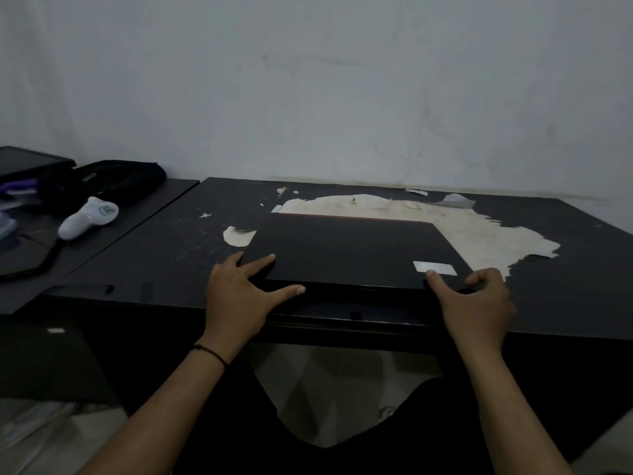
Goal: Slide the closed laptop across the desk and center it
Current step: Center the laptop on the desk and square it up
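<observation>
A closed black laptop (349,252) lies flat on the dark desk (147,255), near the front edge and roughly mid-width, with a pale sticker at its near right corner. My left hand (239,296) rests at the laptop's near left corner, fingers spread, with fingertips on the lid and along the front edge. My right hand (476,303) is at the near right corner, thumb touching the lid by the sticker and the other fingers curled around the side. Both hands touch the laptop.
A large patch of peeled, cream-coloured surface (479,231) spreads behind and right of the laptop. A lower side table on the left carries a white handheld device (89,217), a black pouch (116,181) and other dark items. A wall stands right behind the desk.
</observation>
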Demonstrator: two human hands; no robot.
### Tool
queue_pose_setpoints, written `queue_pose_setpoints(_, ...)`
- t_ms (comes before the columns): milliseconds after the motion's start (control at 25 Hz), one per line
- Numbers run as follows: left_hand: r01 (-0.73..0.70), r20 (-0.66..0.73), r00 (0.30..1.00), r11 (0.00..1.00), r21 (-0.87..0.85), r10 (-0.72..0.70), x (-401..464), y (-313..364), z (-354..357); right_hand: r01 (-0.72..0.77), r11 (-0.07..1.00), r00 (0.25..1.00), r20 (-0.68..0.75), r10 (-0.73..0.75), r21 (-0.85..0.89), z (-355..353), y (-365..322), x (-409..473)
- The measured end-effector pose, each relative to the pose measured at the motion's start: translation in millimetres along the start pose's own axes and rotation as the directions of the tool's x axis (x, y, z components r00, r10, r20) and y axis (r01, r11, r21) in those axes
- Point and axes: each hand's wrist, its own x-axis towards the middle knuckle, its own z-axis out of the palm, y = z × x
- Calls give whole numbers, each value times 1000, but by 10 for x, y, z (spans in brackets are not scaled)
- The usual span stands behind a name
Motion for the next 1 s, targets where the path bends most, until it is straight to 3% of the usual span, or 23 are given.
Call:
queue_pose_setpoints(280,-24,8,1000,998,66,23,-22,-68,-2,73,994,995,-65,-78,-78,25,6,-156)
queue_pose_setpoints(720,-46,21,999,980,192,42,-38,-115,32,56,978,998,-5,-58,-199,80,-22,-219)
queue_pose_setpoints(1000,-69,73,996,979,191,56,-45,-53,41,139,928,990,48,-130,-347,138,39,-216)
